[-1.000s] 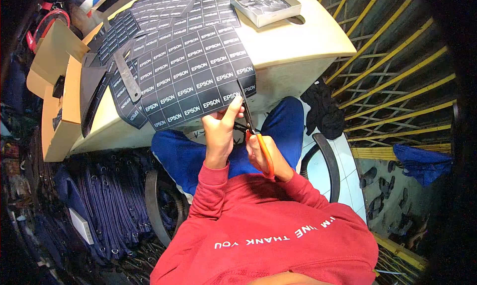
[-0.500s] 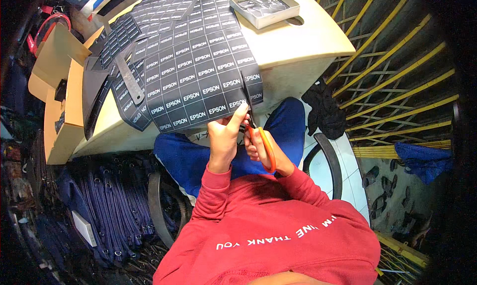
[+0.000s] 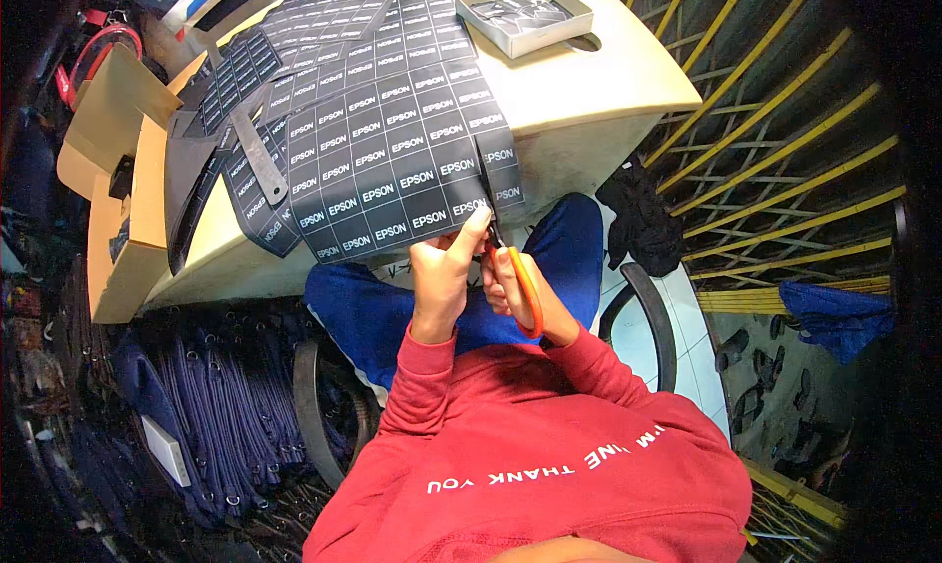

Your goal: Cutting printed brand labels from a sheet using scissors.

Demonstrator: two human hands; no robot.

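So the orange-handled scissors (image 3: 527,286) are pointing away from the person, with their long axis running nearly straight up the view and leaning a bit left toward the tip. They're sitting at the near edge of a black sheet (image 3: 383,160) with a pale printed grid, over toward its right side. The blades are lying along a dark slit there, with a narrow strip of sheet hanging on the right of it. Can't tell how far apart the blades are standing, they're blending into the slit.

The right hand (image 3: 505,286) is gripping the handles, fingers curled closed around them. The left hand (image 3: 442,278) is pinching the sheet's near edge just left of the blades, thumb lying on top and pointing up and to the right.

The sheet is resting on the table (image 3: 608,82) with its near part hanging past the edge over the person's lap. Its far end is blending into other sheets, so I'm not calling its long axis. A metal ruler (image 3: 257,156) is lying aslant just left of it.
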